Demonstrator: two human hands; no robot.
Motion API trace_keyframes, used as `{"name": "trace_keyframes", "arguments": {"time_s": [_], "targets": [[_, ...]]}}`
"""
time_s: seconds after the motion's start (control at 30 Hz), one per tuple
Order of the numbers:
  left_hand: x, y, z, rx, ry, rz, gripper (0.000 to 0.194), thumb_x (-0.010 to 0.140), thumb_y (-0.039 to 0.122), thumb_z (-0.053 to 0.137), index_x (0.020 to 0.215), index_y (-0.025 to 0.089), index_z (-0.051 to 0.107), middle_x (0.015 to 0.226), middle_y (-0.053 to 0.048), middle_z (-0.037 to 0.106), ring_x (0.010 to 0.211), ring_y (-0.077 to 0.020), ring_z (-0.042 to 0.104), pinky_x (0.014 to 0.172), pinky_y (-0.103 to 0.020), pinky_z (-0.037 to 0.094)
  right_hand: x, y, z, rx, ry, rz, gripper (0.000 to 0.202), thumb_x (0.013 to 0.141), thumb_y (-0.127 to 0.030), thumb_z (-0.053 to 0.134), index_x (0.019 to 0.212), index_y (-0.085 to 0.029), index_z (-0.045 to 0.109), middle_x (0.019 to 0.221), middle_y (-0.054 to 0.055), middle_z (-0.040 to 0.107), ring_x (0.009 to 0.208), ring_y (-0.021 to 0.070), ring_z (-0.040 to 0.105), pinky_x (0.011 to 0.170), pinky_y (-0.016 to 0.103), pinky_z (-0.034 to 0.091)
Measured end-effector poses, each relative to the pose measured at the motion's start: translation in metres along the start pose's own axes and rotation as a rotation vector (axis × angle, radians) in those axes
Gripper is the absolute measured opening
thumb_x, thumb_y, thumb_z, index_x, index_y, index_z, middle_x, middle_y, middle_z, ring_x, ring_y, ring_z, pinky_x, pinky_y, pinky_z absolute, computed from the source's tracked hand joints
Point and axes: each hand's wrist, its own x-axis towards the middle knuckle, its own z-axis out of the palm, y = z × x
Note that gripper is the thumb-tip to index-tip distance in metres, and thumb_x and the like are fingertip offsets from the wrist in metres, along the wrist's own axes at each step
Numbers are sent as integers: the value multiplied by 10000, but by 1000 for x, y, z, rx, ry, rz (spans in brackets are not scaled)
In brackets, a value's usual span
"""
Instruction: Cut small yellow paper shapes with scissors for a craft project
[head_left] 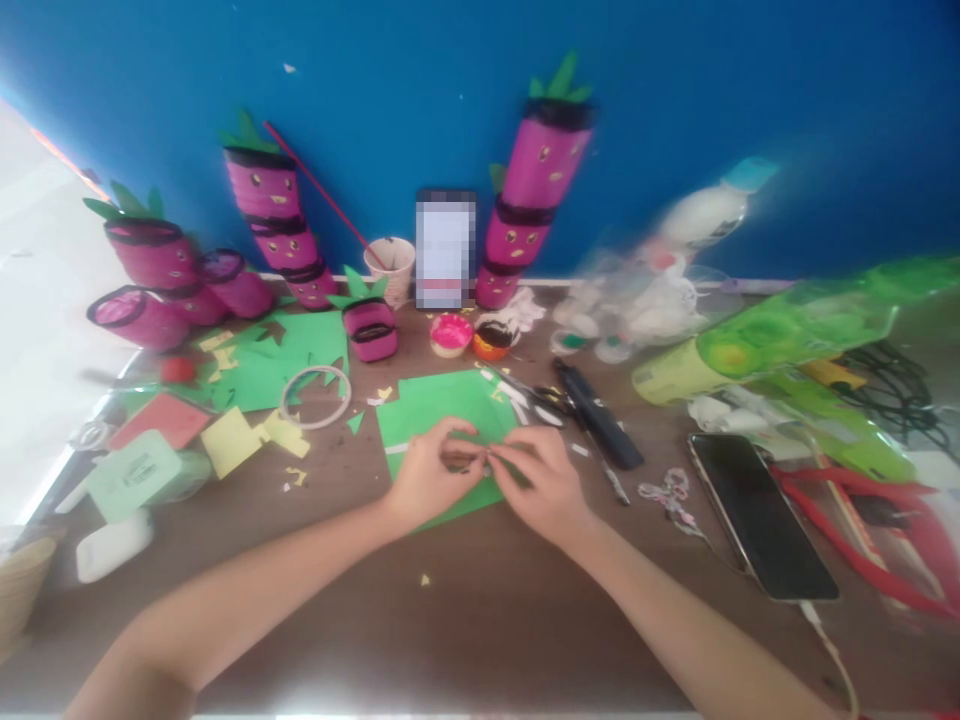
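Observation:
Over a sheet of green paper, my left hand and my right hand meet fingertip to fingertip. Each is closed in a pinch. Whatever sits between the fingertips is too small and blurred to name. Just beyond my right hand lie scissors and a white-tipped tool beside them. A small purple cup with green paper leaves stands behind the sheet, near a pink paint pot and a pot of dark paint.
Stacked purple cups with faces lean at the back left, another stack at the back right. A tape roll and yellow sticky notes lie left. On the right are a black cutter, a phone with its cable, and plastic bags.

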Motion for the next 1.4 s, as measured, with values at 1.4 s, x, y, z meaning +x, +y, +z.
{"name": "trace_keyframes", "arguments": {"time_s": [1.4], "targets": [[0,2,1,8,6,-3,244,705,142,601,902,185,462,783,-19,707,675,-121,672,696,-252,554,0,3,2,77,74,111,149,760,-82,570,829,-208,614,835,56,565,744,163,557,641,316,494]]}}
